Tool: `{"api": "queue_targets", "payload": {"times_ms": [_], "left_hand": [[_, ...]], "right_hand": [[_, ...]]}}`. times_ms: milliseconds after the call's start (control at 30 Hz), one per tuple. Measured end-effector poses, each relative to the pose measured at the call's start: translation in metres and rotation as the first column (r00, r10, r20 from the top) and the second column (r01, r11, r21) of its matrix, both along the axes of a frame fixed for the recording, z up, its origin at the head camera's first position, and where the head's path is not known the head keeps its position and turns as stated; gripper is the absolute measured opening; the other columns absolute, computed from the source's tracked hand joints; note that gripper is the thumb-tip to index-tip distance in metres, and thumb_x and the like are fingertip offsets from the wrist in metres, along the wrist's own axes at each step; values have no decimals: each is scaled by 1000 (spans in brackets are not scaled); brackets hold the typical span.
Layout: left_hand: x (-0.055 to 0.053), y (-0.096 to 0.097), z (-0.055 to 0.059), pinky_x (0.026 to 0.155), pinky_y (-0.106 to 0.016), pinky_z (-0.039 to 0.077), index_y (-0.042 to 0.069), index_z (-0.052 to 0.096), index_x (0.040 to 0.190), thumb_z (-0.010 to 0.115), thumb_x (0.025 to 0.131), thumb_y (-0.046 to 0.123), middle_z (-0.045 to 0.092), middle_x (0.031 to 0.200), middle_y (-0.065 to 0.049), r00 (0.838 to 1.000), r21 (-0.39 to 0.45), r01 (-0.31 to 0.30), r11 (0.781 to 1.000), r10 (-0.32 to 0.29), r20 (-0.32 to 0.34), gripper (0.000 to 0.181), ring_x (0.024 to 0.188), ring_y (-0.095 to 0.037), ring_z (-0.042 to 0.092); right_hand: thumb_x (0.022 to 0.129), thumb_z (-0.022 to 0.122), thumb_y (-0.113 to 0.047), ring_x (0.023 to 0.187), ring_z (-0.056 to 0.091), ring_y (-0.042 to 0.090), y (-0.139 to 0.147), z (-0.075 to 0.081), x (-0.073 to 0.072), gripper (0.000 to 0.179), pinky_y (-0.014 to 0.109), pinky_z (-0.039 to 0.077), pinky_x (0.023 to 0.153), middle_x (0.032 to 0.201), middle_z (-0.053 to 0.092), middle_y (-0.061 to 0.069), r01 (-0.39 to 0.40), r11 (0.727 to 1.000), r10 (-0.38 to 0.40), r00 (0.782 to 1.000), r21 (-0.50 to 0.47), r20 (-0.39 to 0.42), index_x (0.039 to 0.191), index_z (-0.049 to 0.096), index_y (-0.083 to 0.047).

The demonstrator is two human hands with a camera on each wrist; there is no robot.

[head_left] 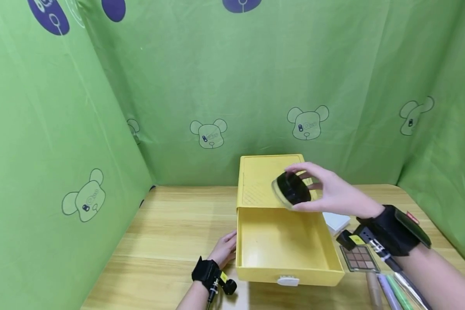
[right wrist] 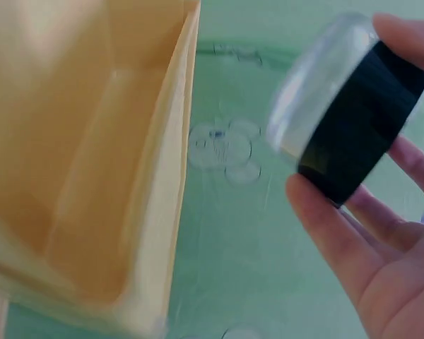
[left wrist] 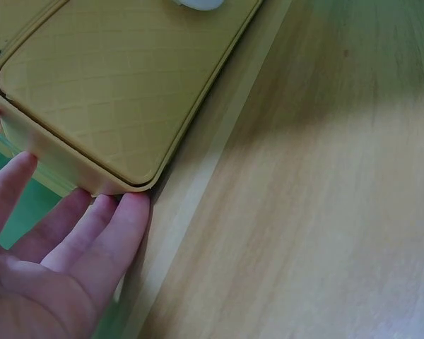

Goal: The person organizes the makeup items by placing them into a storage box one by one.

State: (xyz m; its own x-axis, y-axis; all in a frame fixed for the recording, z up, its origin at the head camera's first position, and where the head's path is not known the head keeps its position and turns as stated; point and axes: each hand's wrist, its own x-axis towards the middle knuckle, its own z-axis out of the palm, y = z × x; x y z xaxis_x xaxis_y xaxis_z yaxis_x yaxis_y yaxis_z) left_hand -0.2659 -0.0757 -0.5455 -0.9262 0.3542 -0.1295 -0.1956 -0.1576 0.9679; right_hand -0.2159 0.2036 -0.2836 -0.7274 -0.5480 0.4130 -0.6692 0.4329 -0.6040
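Observation:
My right hand [head_left: 335,193] grips a round clear jar with a black lid [head_left: 293,188], thumb on one side and fingers on the other. The jar is tilted above the yellow drawer box [head_left: 263,176]. In the right wrist view its clear part [right wrist: 314,85] points toward the pulled-out drawer [right wrist: 92,191], and the two are apart. The drawer [head_left: 288,274] has a white knob [head_left: 288,281] and a bare floor. My left hand [head_left: 224,249] rests at the box's left side. The left wrist view shows its fingertips touching the yellow edge, fingers nearly straight.
Right of the box lie a white item [head_left: 336,221], an eyeshadow palette [head_left: 359,258] and several slim tubes or pens, among them a purple one [head_left: 389,292] and a green one [head_left: 399,292]. A green printed curtain [head_left: 255,86] encloses the wooden table [head_left: 170,232].

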Motion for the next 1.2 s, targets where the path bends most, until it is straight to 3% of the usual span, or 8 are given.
{"api": "queue_targets", "payload": {"times_ms": [100, 233, 333, 533, 833, 1033, 1200], "left_hand": [[-1, 0, -1, 93, -44, 46, -5, 29, 140, 52, 93, 34, 35, 140, -25, 1000, 4, 0, 1000, 0, -6, 65, 122, -36, 43], [0, 0, -1, 93, -43, 46, -6, 28, 139, 52, 93, 33, 34, 140, -25, 1000, 5, -1, 1000, 1, -8, 65, 122, -36, 43], [2, 0, -1, 93, -43, 46, -6, 27, 139, 52, 93, 33, 31, 141, -26, 1000, 5, 1, 1000, -1, -5, 65, 122, -37, 43], [3, -1, 0, 93, -44, 45, -6, 27, 140, 51, 94, 32, 31, 141, -26, 1000, 1, 8, 1000, -8, -12, 64, 122, -37, 43], [3, -1, 4, 94, -43, 45, -4, 30, 139, 50, 94, 34, 35, 140, -24, 1000, 1, 10, 1000, -10, -22, 63, 122, -34, 44], [5, -1, 5, 93, -42, 46, -4, 30, 139, 51, 93, 35, 37, 139, -24, 1000, -2, 17, 1000, -17, -26, 64, 120, -33, 46], [5, -1, 4, 94, -42, 45, -3, 29, 140, 50, 93, 36, 37, 139, -23, 999, -2, 26, 1000, -26, -28, 64, 122, -33, 44]], "right_hand": [[70, 79, -18, 103, 51, 25, -14, 2, 0, 67, 34, 54, 79, 123, 50, 10, -89, 993, 92, 995, 76, -36, 127, 46, -6], [70, 79, -24, 107, 49, 20, -30, 1, 1, 65, 36, 48, 89, 122, 51, 3, -138, 966, 155, 986, 221, -60, 126, 48, -9], [68, 79, -25, 106, 49, 16, -40, -2, 1, 67, 37, 45, 92, 120, 52, 0, -163, 941, 184, 982, 298, -43, 126, 48, -11], [65, 78, -20, 94, 53, 16, -59, -11, 1, 64, 34, 49, 84, 110, 52, 3, -211, 894, 226, 974, 396, 8, 122, 50, -11], [60, 80, -20, 82, 55, 13, -79, -22, 5, 63, 24, 49, 72, 102, 53, 1, -158, 808, 185, 983, 568, 9, 117, 54, -14], [58, 80, -17, 76, 54, 12, -87, -32, 5, 64, 25, 50, 69, 96, 54, 2, -95, 758, 183, 981, 645, -70, 116, 55, -11], [57, 80, -16, 74, 54, 13, -91, -41, 5, 63, 26, 51, 66, 93, 54, 3, -24, 746, 176, 971, 665, -164, 114, 56, -9]]}}
